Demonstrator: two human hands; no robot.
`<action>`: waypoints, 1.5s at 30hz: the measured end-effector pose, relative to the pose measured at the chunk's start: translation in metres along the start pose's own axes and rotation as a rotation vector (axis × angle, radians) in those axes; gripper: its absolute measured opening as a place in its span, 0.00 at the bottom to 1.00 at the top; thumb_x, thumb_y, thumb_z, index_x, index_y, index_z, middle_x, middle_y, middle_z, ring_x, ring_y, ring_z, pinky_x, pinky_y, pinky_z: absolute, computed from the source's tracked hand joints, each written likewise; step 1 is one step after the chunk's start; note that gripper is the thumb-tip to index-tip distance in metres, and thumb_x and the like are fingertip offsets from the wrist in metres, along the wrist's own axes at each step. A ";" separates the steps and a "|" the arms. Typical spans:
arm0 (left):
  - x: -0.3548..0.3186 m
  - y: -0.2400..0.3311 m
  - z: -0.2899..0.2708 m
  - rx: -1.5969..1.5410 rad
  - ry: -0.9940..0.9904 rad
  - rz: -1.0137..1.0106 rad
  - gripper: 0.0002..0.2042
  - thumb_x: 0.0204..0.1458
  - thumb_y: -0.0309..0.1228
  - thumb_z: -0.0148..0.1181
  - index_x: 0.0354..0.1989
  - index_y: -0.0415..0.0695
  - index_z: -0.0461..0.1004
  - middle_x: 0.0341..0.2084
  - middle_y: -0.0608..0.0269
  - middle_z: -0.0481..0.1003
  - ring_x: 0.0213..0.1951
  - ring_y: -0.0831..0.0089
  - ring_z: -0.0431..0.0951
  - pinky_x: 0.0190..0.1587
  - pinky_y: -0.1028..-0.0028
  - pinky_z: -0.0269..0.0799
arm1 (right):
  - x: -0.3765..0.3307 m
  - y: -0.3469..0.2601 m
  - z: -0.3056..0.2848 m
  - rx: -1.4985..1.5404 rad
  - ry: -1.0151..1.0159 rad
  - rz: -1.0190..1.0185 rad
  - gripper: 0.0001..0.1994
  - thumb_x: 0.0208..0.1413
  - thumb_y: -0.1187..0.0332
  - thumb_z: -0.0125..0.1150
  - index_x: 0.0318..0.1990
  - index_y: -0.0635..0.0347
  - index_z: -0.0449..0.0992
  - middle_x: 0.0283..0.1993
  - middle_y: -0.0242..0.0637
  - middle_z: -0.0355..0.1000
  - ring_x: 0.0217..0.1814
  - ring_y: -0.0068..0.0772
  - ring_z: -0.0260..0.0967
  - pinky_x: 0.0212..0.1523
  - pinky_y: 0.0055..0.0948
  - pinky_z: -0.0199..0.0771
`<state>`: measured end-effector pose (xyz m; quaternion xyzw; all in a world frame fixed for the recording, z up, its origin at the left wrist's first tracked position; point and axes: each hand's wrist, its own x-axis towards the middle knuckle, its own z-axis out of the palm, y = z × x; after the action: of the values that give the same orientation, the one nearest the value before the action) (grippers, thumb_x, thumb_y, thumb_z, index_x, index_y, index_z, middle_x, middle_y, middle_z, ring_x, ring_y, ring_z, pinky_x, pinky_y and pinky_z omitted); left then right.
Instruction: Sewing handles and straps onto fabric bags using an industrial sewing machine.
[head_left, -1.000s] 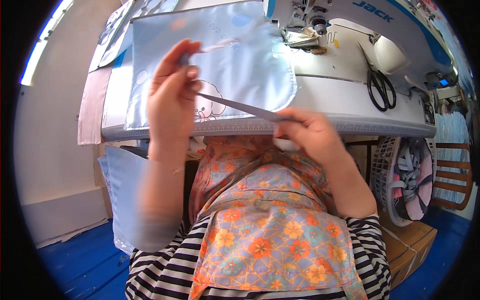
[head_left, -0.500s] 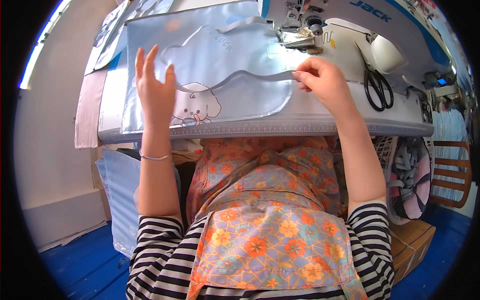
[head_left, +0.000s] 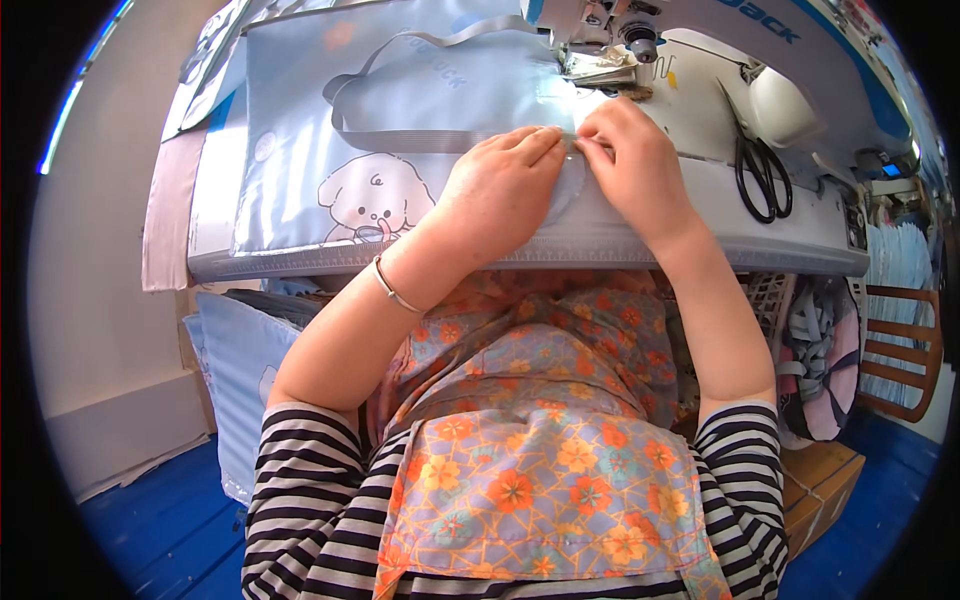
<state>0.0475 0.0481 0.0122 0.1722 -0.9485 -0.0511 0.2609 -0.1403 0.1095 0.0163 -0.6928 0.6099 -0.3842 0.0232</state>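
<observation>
Blue panel (head_left: 480,110): smooth, faintly shiny fabric, lightly rippled, straight along the left edge. Lying on the white surface (head_left: 725,205), right side close by the sewing head, lower edge near a grey ruled strip (head_left: 290,262). Sewing machine (head_left: 820,75) in hard white and blue casing, rounded, with metal parts at the head. Dark brand lettering on its arm, cut off at the top. Grey strap (head_left: 410,140): flat, narrow, woven, ribbed lengthwise. Looped across the panel, bent back on itself at left, then running right to both hands. Left hand (head_left: 500,190) palm down over the strap at the panel's right side, fingers straight and together; thumb hidden, so cannot tell whether pinching or only pressing. Right hand (head_left: 635,160) just beside, its grip pinched at the strap's end between thumb and fingertips. Scissors (head_left: 752,165) to the right, slim metal blades, black looped handles. White dog print (head_left: 378,200) in thin dark outline, low on the panel. Pale blue printed lettering higher up, inside the strap's loop, partly washed out. Thin silvery bangle (head_left: 392,285) around the left wrist.
</observation>
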 end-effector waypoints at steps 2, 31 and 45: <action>0.000 0.000 0.001 0.001 -0.006 -0.004 0.17 0.50 0.24 0.57 0.50 0.35 0.75 0.51 0.52 0.77 0.55 0.57 0.76 0.56 0.61 0.73 | -0.008 0.002 -0.001 -0.067 -0.014 -0.129 0.07 0.52 0.78 0.60 0.38 0.66 0.79 0.42 0.41 0.78 0.42 0.41 0.75 0.44 0.34 0.76; -0.037 -0.074 -0.053 0.073 -0.170 -0.293 0.22 0.51 0.30 0.60 0.57 0.39 0.73 0.62 0.49 0.68 0.63 0.51 0.67 0.65 0.55 0.62 | 0.022 0.025 0.009 -0.327 -0.099 -0.303 0.17 0.50 0.80 0.55 0.48 0.64 0.79 0.52 0.38 0.77 0.53 0.38 0.72 0.57 0.34 0.73; -0.113 -0.042 -0.140 0.421 -0.349 -0.296 0.18 0.46 0.20 0.54 0.47 0.40 0.78 0.37 0.60 0.76 0.40 0.60 0.77 0.45 0.64 0.73 | 0.018 0.017 0.012 -0.332 -0.078 -0.253 0.18 0.50 0.80 0.55 0.50 0.62 0.78 0.52 0.36 0.75 0.53 0.40 0.70 0.56 0.36 0.73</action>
<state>0.2229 0.0475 0.0705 0.3472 -0.9334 0.0803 0.0424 -0.1485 0.0843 0.0086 -0.7726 0.5714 -0.2512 -0.1158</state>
